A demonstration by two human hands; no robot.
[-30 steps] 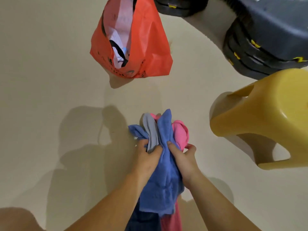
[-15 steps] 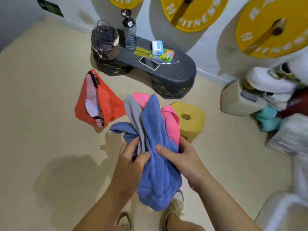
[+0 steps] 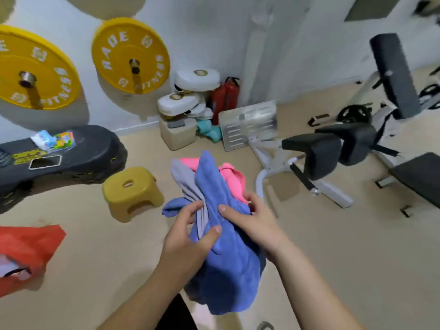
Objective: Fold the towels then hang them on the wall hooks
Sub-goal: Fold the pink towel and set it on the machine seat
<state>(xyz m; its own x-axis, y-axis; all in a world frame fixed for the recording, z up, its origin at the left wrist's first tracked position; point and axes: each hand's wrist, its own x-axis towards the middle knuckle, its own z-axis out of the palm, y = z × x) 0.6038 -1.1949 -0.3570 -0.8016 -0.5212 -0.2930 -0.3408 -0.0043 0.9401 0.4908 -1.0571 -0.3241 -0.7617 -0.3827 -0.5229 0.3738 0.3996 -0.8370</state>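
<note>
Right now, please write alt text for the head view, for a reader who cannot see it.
A left hand and a right hand grip a bundle of blue, grey and pink towels above a beige gym floor. A yellow stool, yellow weight plates on the wall and black benches lie beyond.

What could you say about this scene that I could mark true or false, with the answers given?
1. The left hand and the right hand both grip the bundle of towels. True.
2. The yellow stool lies tipped on its side. False: it stands upright on the floor.
3. A phone lies on the black platform. True.
4. Every towel is blue. False: a pink towel and a grey towel are in the bundle too.
</note>
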